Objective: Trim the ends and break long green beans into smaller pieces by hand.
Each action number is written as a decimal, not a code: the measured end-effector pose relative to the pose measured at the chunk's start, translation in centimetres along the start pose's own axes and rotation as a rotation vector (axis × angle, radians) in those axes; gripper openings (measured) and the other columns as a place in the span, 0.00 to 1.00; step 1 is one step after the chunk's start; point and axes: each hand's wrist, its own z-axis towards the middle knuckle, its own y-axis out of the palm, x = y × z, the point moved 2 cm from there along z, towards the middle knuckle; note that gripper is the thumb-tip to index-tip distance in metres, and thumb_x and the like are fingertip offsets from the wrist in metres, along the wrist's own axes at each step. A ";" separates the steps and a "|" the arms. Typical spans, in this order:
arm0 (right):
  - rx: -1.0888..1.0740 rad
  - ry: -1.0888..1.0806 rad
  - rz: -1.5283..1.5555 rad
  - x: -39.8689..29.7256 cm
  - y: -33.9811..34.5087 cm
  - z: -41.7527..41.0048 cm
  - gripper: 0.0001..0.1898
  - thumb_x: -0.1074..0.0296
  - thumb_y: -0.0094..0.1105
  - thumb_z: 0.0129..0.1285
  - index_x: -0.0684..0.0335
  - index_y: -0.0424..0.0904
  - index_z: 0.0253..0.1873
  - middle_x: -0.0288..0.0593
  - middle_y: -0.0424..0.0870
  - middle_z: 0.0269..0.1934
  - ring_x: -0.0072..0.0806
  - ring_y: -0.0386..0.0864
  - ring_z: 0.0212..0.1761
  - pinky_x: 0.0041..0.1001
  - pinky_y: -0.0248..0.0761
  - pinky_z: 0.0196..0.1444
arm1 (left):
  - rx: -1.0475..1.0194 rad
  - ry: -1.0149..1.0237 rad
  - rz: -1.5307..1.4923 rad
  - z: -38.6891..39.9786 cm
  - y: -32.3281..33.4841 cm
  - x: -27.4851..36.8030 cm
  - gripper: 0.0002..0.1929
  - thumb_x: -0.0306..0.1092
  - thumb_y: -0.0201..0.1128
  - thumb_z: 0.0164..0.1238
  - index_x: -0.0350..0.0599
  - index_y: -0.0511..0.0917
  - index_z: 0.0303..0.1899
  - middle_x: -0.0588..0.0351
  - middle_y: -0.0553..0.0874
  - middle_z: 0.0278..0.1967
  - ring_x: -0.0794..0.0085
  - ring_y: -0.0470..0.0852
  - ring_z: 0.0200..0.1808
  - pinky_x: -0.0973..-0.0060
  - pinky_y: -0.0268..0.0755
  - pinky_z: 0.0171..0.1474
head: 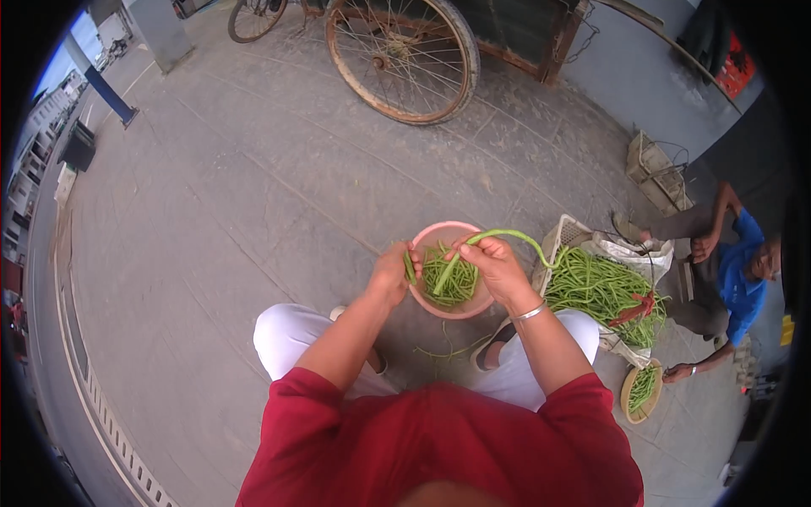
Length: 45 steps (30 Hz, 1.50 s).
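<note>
A long green bean (521, 234) is pinched in my right hand (500, 266); one end arcs right toward the bean heap, the other points down over a pink plastic basin (453, 314). My left hand (389, 274) is closed around a short green bean piece (409, 267) at the basin's left rim. Broken bean pieces (448, 279) lie inside the basin, which stands on the ground between my feet. To the right, a heap of whole long beans (595, 285) fills a pale plastic crate (570, 229) lined with white sacking. A red strip (637, 309) lies across those beans.
A seated person in a blue shirt (747, 272) reaches one hand to a yellow basin (627, 402) holding bean pieces. Behind the bean crate stands another crate (656, 174). A rusty cart wheel (405, 63) is ahead. Thin bean scraps (450, 350) lie near my feet.
</note>
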 end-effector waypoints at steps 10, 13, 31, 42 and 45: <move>-0.004 0.033 -0.042 0.9 -1.7 -0.3 0.10 0.68 0.57 0.59 0.63 0.75 0.45 0.37 0.77 0.41 0.23 0.73 0.46 0.23 0.64 0.50 | -0.467 -0.092 0.283 -3.3 4.3 -0.8 0.08 0.36 0.46 0.68 0.44 0.69 0.41 0.63 0.72 0.22 0.81 0.66 0.19 0.84 0.57 0.23; 0.181 0.119 0.051 0.6 -3.0 -0.1 0.08 0.65 0.55 0.60 0.62 0.76 0.41 0.34 0.78 0.37 0.20 0.74 0.40 0.20 0.66 0.43 | -0.476 -0.122 0.397 -3.3 3.9 -1.3 0.06 0.34 0.48 0.65 0.44 0.70 0.37 0.63 0.70 0.20 0.81 0.64 0.18 0.84 0.56 0.22; 0.050 -0.009 -0.048 -1.0 -1.3 -1.3 0.09 0.66 0.52 0.62 0.66 0.76 0.41 0.37 0.79 0.34 0.21 0.75 0.36 0.21 0.69 0.42 | 0.038 0.097 -0.021 -0.2 1.4 0.6 0.06 0.32 0.46 0.64 0.41 0.69 0.35 0.59 0.73 0.22 0.77 0.70 0.22 0.80 0.64 0.25; 0.010 0.108 -0.153 0.3 -2.2 -0.1 0.09 0.68 0.54 0.60 0.65 0.76 0.43 0.32 0.76 0.29 0.15 0.72 0.29 0.17 0.66 0.32 | -0.474 -0.110 0.376 -2.9 3.8 -1.3 0.09 0.34 0.50 0.65 0.40 0.73 0.39 0.61 0.74 0.23 0.79 0.70 0.22 0.82 0.62 0.26; 0.122 0.123 -0.155 -0.2 -3.3 -0.1 0.10 0.69 0.56 0.59 0.66 0.76 0.44 0.31 0.77 0.30 0.15 0.72 0.30 0.16 0.65 0.34 | -0.464 -0.099 0.458 -2.7 3.6 -1.4 0.08 0.32 0.51 0.62 0.39 0.75 0.36 0.63 0.73 0.22 0.80 0.68 0.21 0.82 0.60 0.25</move>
